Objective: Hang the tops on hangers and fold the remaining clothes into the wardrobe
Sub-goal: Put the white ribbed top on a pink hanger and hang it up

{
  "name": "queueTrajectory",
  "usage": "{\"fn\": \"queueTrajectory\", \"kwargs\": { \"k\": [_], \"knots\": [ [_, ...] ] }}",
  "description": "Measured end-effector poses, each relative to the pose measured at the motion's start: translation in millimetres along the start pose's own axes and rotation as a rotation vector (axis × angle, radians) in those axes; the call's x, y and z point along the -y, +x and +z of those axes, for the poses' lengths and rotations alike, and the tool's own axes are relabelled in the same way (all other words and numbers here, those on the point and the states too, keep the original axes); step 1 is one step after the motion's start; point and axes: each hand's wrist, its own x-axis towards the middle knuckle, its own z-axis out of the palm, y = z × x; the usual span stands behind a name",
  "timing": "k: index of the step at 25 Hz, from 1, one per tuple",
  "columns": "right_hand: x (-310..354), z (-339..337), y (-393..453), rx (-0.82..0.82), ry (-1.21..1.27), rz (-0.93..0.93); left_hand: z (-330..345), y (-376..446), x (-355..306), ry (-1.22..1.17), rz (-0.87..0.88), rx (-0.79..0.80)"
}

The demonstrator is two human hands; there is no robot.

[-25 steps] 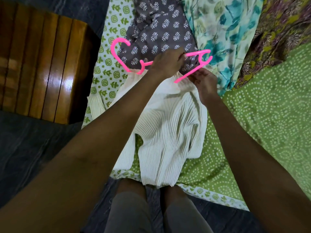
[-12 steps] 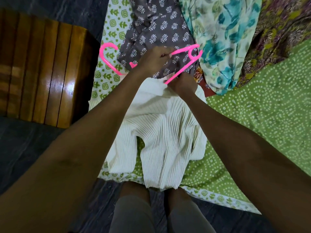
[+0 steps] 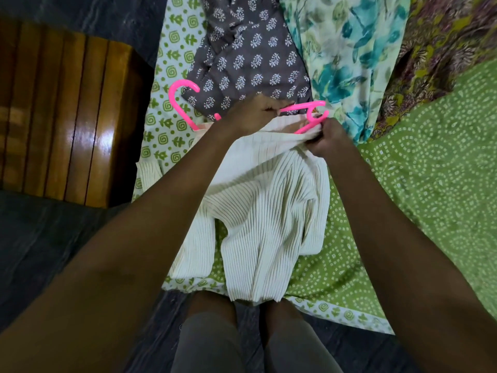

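Our left hand (image 3: pixel 252 114) grips the hanger (image 3: pixel 309 117); our right hand (image 3: pixel 326 135) pinches the top (image 3: pixel 263 205) at its neckline, on the bed (image 3: pixel 430 157). Soft, stretchy knit, we judge: hold the neck edge.

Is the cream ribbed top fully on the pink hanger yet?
Not yet. The pink hanger sits at the neckline of the cream ribbed top; its right end is bare, where the right hand pinches the fabric.
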Motion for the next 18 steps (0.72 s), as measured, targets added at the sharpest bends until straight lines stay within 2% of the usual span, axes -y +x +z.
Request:
{"fn": "queueTrajectory", "kwargs": {
  "k": [3, 5, 7, 9, 11, 13, 16, 18],
  "knots": [
    [4.8, 0.8, -3.0, -0.232, -0.19, -0.278, 4.6, -2.1, -0.6, 0.036, 0.009, -0.008],
    [10.4, -2.0, -4.0, -0.431, -0.489, -0.586, 7.2, -3.2, -5.5, 0.056, 0.019, 0.007],
    [11.0, 1.0, -12.3, -0.463, -0.729, -0.839, 13.7, -4.5, -9.0, 0.125, 0.039, 0.053],
    [7.9, 8.4, -22.1, -0.366, -0.814, -1.019, 23.3, -5.9, -8.7, 0.275, 0.058, 0.052],
    [-1.6, 15.9, -29.6, -0.234, -0.954, -1.09, 31.1, -8.6, -2.6, 0.32, 0.054, 0.006],
    [-13.7, 17.6, -26.3, -0.121, -1.055, -1.064, 33.7, -18.2, 5.9, 0.258, 0.037, -0.118],
    [-19.8, 15.1, -10.8, -0.102, -0.934, -0.902, 37.8, -51.5, 26.4, 0.2, 0.076, -0.479],
    [-18.4, 16.6, -2.4, -0.111, -0.894, -0.858, 36.7, -73.2, 47.2, 0.229, -0.044, -0.704]
  ]
}}
